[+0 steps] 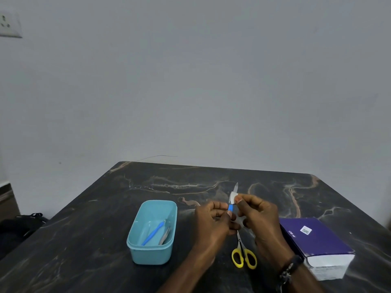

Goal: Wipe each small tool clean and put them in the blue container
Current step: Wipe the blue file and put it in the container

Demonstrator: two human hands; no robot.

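My left hand (pixel 213 220) grips the blue handle of a small metal-bladed tool (pixel 231 207), its blade pointing up and away. With thumb and fingers my right hand (pixel 259 212) pinches a small white wipe (pixel 232 197) round the blade just above the handle. The blue container (pixel 135 248) stands left of my hands on the dark marble table (pixel 84 229). Inside it lie a blue-handled tool (pixel 152 233) and a thin metal tool (pixel 165 235). Yellow-handled scissors (pixel 244 255) lie on the table below my hands, tips hidden under them.
A purple and white box (pixel 317 244) lies at the right, close to my right wrist. A dark bag (pixel 21 225) sits off the table's left edge. The wall stands behind the table's far edge.
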